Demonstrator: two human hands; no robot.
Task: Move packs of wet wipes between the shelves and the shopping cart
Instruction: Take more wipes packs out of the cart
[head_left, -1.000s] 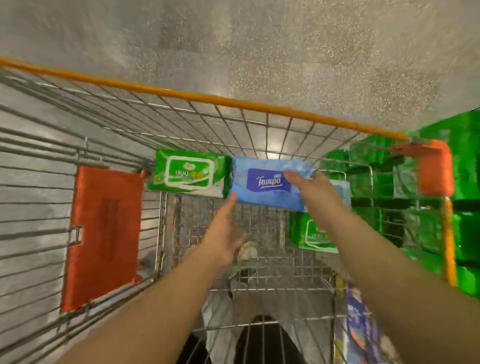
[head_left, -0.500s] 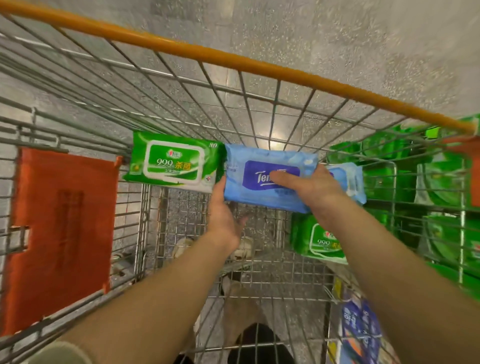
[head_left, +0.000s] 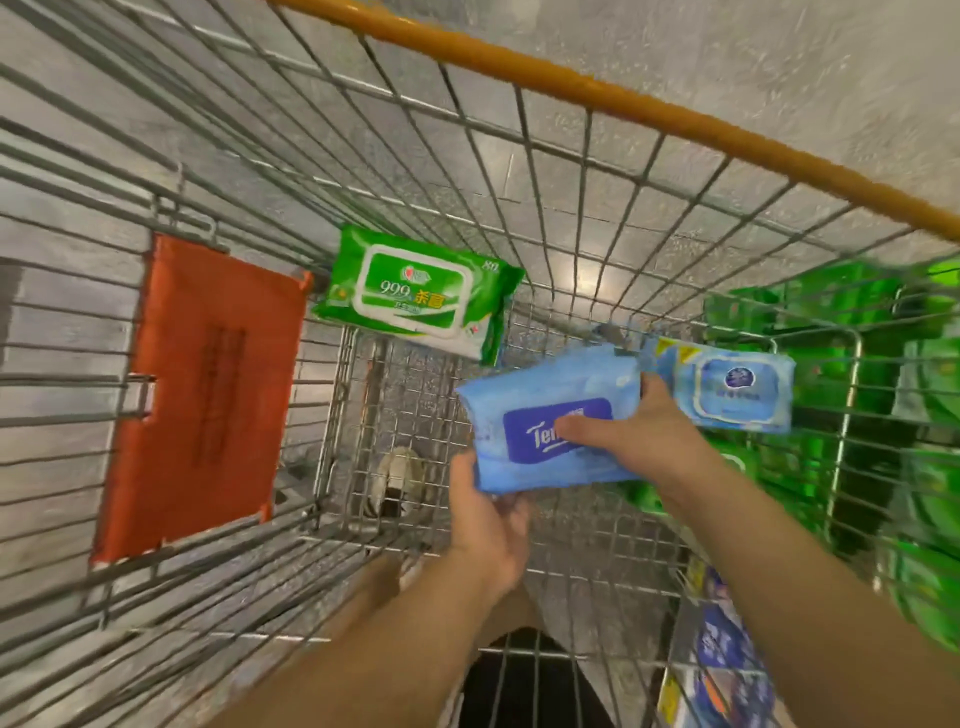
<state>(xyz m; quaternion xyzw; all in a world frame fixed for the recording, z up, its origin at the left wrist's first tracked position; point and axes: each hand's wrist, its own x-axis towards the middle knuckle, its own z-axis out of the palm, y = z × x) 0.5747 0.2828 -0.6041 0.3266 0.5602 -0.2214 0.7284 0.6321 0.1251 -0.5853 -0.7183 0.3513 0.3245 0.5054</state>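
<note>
soft blue plastic wipes pack (head_left: 550, 415) is gripped by right hand (head_left: 623, 431) fingers, propped by left hand (head_left: 491, 525); two packs already lie in wire shopping cart (head_left: 519, 156).

The shopping cart (head_left: 571, 218) is made of bare metal wire with a dull grey shine. Its top rail (head_left: 623, 106) is covered in smooth orange plastic. The orange flap (head_left: 208, 395) on the side wall looks like matt plastic. The blue pack (head_left: 550, 415) is wrapped in soft plastic film, slightly glossy and creased. The green pack (head_left: 415, 296) is wrapped in shiny film, with a smooth label on top. The floor (head_left: 779, 62) is seen as speckled grey stone, a little polished.
</note>
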